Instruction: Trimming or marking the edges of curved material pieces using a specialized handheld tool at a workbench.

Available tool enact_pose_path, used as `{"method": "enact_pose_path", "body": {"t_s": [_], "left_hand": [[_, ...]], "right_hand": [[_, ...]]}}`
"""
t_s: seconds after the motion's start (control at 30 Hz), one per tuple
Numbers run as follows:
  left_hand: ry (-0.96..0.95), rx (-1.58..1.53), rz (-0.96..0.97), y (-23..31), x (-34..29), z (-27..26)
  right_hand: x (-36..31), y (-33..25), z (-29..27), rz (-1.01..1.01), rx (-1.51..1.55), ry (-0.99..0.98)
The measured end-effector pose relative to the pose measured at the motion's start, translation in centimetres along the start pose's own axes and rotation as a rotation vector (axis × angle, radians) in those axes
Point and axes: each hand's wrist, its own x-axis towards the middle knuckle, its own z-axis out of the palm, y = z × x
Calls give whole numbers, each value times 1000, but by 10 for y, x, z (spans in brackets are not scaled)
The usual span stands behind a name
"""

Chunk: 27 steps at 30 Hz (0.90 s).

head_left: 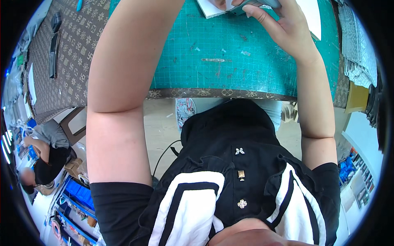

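My right hand (286,28) is at the top edge, its thumb and fingers closed round a grey-blue object (269,3). The frame's edge cuts this object off, so its kind does not show. Beneath it lie white sheets (310,18) on a green cutting mat (230,45). My left arm reaches up past the top edge. Only a small bit of my left hand (220,4) shows beside the grey-blue object, over the white sheets, and what its fingers do is hidden.
The mat rests on a table with a brown patterned cover (78,53). A narrow black tool (53,53) lies at the far left. Silvery bubble-wrap sheets (358,45) are stacked at the right edge. Another person (47,160) sits at the left, near shelves with blue bins (80,194).
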Motion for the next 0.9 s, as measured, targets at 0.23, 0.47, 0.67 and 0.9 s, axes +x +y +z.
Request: {"method": "enact_pose_path", "body": {"t_s": [0.23, 0.47, 0.67, 0.9], "left_hand": [[-4, 0, -3, -2, 3, 1], [9, 9, -23, 4, 1, -1], [-1, 4, -17, 2, 2, 1], [-309, -133, 364, -18, 16, -14]], "right_hand": [[0, -2, -1, 40, 21, -54], [5, -4, 2, 51, 5, -62], [30, -58, 0, 345, -834, -462], [36, -55, 3, 336, -802, -454]]}}
